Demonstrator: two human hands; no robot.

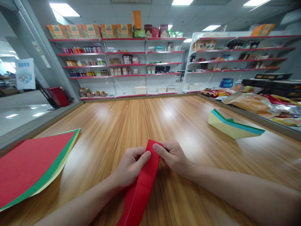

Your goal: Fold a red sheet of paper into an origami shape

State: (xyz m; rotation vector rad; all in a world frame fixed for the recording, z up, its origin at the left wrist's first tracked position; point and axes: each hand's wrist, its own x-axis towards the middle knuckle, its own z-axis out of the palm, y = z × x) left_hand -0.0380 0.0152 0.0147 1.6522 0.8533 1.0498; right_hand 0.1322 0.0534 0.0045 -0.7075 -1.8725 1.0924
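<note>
A long folded strip of red paper [145,183] slants up from the bottom edge of the view, its far end raised between my two hands. My left hand [131,164] pinches its left edge, thumb on top and fingers underneath. On the right edge, near the far end, my right hand [174,155] grips the paper with the thumb pressed on its face. Creases run along and across the strip. Its near end is cut off by the frame.
Red, green and pale yellow sheets [35,163] are stacked at the left. A folded yellow, blue and green paper piece [232,125] stands at the right on the wooden table [113,122]. Snack packets [254,103] lie beyond the right edge; stocked shelves [127,64] line the back.
</note>
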